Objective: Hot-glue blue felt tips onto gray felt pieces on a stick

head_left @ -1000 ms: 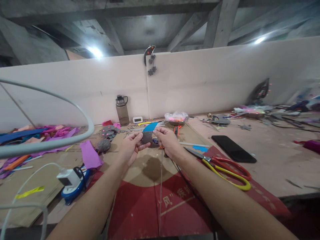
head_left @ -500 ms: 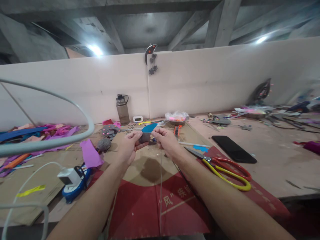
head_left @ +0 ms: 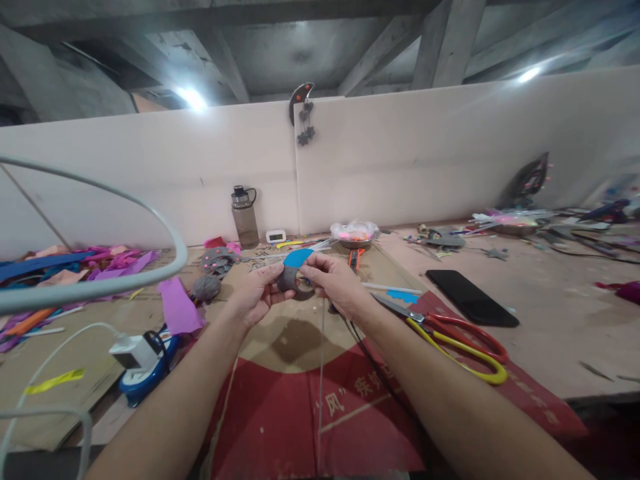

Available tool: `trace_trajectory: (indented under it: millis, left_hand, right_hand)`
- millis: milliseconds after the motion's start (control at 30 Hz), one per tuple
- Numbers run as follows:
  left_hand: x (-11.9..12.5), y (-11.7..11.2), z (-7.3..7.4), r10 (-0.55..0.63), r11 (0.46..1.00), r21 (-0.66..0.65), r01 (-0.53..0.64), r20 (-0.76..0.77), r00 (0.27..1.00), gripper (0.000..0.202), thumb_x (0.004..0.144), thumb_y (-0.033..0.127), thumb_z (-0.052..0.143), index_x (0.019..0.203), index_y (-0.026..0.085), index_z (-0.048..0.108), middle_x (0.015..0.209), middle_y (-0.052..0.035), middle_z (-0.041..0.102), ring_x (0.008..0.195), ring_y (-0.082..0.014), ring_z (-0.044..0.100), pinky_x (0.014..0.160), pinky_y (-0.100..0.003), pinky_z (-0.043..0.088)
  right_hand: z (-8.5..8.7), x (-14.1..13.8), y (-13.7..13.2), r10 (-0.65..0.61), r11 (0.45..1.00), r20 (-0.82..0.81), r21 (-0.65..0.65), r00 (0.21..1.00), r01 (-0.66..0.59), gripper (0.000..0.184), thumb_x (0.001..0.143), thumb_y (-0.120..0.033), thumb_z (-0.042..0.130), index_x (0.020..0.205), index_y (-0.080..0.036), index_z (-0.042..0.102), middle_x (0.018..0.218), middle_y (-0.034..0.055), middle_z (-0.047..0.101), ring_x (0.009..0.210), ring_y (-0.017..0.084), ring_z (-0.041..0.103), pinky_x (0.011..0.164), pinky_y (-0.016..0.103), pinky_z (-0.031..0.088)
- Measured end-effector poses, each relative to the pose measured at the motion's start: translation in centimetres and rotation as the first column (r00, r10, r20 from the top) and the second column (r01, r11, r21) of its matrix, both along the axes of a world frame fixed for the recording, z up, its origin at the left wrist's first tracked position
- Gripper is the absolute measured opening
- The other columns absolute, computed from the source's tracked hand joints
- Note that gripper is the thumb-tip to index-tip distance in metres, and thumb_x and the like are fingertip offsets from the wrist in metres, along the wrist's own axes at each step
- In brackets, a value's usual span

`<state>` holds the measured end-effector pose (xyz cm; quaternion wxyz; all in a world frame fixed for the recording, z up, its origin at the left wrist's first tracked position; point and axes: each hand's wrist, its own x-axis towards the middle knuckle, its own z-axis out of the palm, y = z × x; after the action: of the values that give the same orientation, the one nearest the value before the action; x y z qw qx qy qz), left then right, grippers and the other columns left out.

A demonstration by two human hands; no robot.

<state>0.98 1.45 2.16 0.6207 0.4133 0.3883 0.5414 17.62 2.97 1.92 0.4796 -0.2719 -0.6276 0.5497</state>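
Note:
Above the cardboard, both hands hold up a small dark grey curved piece [head_left: 287, 280] with a blue rounded piece [head_left: 298, 258] against its upper edge. My left hand [head_left: 261, 290] is closed on the left side of the grey piece, thumb on top and fingers beneath. My right hand [head_left: 330, 280] pinches the right side, its thumb at the lower edge of the blue piece. A grey curved tail of the held piece shows below, between the hands. Whether the two pieces are joined cannot be made out. Scissors [head_left: 440, 333] with red and yellow handles lie beside my right forearm.
Red-printed cardboard [head_left: 280, 413] covers the table in front. A black phone [head_left: 471, 298] lies at right, a power strip [head_left: 147, 373] at left. Behind are a bottle [head_left: 245, 220], a bowl [head_left: 355, 237], an orange cutter [head_left: 355, 259] and grey yarn [head_left: 207, 288]. A pale cable [head_left: 170, 233] arcs at left.
The grey piece has turned in my fingers, so its curved lower part now shows. The blue piece has tilted to face me more. Both hands stay in nearly the same place.

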Motion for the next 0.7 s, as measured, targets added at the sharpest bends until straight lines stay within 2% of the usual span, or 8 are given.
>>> trace_trajectory:
  millis: [200,367,500,600,700]
  left_hand:
    - [-0.3,0.2,-0.3,-0.083,0.997,-0.004,0.083,-0.010,0.996,0.011,0.077,0.021,0.059,0.085,0.014,0.061,0.067,-0.0028,0.064,0.058,-0.0104,0.062,0.044,-0.016,0.049]
    - [0.1,0.2,-0.8,-0.146,0.989,0.035,0.146,-0.015,0.989,0.019,0.070,0.026,0.068,0.082,0.015,0.058,0.063,0.0015,0.057,0.047,-0.0049,0.054,0.031,-0.009,0.032]
    - [0.7,0.1,-1.2,-0.173,0.984,0.036,0.174,-0.044,0.984,0.024,0.067,0.032,0.070,0.078,0.014,0.057,0.062,0.0013,0.056,0.045,-0.0040,0.051,0.028,-0.010,0.023]
    - [1.1,0.0,-1.4,-0.193,0.977,0.066,0.202,-0.112,0.975,0.027,0.067,0.035,0.069,0.081,0.015,0.059,0.063,0.0000,0.059,0.045,-0.0060,0.053,0.029,-0.012,0.023]
    - [1.2,-0.1,-1.5,-0.198,0.968,0.121,0.219,-0.166,0.966,0.028,0.068,0.037,0.068,0.085,0.015,0.062,0.069,-0.0028,0.063,0.048,-0.0073,0.053,0.036,-0.015,0.031]
  right_hand:
    - [-0.1,0.0,-0.1,-0.012,1.000,0.057,0.028,0.998,0.010,0.020,0.071,-0.037,0.061,0.076,-0.018,0.057,0.062,-0.0055,0.046,0.046,0.004,0.032,0.041,0.018,0.025]
    - [-0.2,-0.4,-0.4,0.008,0.998,0.042,0.057,0.999,-0.011,0.021,0.070,-0.037,0.062,0.075,-0.018,0.054,0.062,-0.0054,0.048,0.045,0.004,0.034,0.040,0.018,0.026]
    - [-0.3,-0.6,-0.6,0.013,1.000,-0.003,-0.012,1.000,-0.013,0.034,0.068,-0.039,0.065,0.092,-0.021,0.048,0.061,-0.0071,0.053,0.043,0.004,0.036,0.039,0.017,0.025]
    - [-0.3,-0.6,-0.6,0.059,0.998,0.024,-0.017,0.998,-0.058,0.036,0.070,-0.039,0.063,0.099,-0.021,0.050,0.057,-0.0077,0.052,0.041,0.005,0.035,0.038,0.017,0.022]
    - [-0.3,-0.4,-0.3,0.029,0.999,0.029,-0.018,0.999,-0.028,0.026,0.069,-0.037,0.063,0.084,-0.018,0.055,0.057,-0.0060,0.051,0.046,0.005,0.042,0.042,0.018,0.028]
